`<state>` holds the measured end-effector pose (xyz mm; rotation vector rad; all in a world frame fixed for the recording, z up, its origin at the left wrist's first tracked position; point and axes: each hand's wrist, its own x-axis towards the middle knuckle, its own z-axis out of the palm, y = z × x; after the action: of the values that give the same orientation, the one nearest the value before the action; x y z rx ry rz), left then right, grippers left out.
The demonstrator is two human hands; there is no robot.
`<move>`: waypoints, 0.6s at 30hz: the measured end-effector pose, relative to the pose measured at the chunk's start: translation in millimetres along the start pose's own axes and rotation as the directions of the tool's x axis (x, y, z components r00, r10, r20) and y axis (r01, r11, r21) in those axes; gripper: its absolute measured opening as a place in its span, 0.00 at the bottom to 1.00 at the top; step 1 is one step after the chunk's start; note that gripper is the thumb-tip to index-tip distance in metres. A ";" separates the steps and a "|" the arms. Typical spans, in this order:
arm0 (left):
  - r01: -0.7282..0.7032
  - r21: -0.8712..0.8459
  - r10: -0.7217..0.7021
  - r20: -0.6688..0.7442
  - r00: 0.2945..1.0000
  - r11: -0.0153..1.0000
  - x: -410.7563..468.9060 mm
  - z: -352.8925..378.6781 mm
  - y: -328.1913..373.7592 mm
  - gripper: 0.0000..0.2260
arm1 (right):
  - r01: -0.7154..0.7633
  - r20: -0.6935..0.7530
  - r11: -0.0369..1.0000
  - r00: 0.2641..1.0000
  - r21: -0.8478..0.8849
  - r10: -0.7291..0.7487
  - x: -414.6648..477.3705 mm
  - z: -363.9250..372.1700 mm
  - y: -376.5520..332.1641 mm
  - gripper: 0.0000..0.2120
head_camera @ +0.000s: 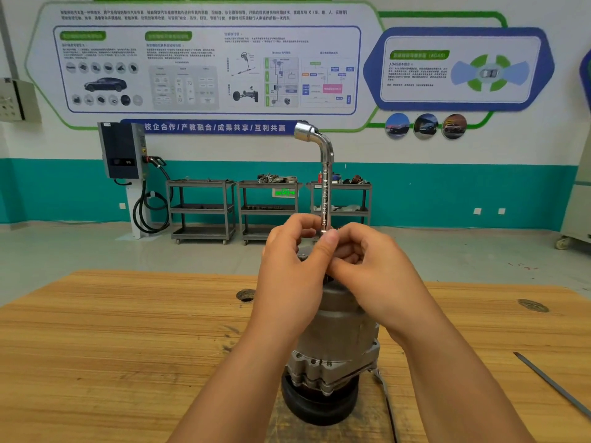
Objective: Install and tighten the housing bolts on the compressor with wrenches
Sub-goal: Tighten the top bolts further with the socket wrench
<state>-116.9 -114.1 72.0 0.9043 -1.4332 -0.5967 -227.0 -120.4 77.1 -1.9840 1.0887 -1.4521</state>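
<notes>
The compressor (332,340) stands upright on the wooden surface (128,330). Both hands, left (294,270) and right (374,270), pinch the lower shaft of an L-shaped wrench (324,183) standing vertically over its top.

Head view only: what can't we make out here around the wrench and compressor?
- Lower socket end of the L-shaped socket wrench: covered by the left hand and right hand.
- Compressor top face and bolts: behind both hands.
- Long thin metal tool: cut off by right edge.

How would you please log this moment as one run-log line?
both hands: left hand, right hand grip L-wrench | upright on compressor | table
</notes>
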 end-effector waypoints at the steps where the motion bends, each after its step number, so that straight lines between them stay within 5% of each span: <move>1: -0.002 0.008 0.003 -0.006 1.000 1.000 0.2 0.0 -0.8 0.04 | -0.005 -0.010 1.000 1.000 -0.002 0.005 0.2 0.3 0.0 0.05; 7: -0.015 -0.026 0.014 -0.056 0.998 1.000 -0.1 -0.6 0.8 0.11 | -0.018 0.097 0.992 0.995 0.123 0.006 0.1 -6.2 -0.3 0.11; 14: -0.013 0.048 0.015 -0.036 0.999 0.999 -1.9 1.0 2.0 0.01 | 0.000 -0.056 1.000 0.998 0.003 0.000 -0.1 1.4 0.7 0.06; 18: -0.019 0.043 0.021 -0.032 0.999 0.999 -0.7 0.2 0.1 0.07 | 0.017 0.057 1.000 0.998 -0.007 -0.017 -0.2 -2.7 -0.7 0.10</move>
<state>-117.2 -113.5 71.6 0.9281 -1.4286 -0.5361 -229.4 -119.5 78.5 -2.0317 1.0572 -1.3938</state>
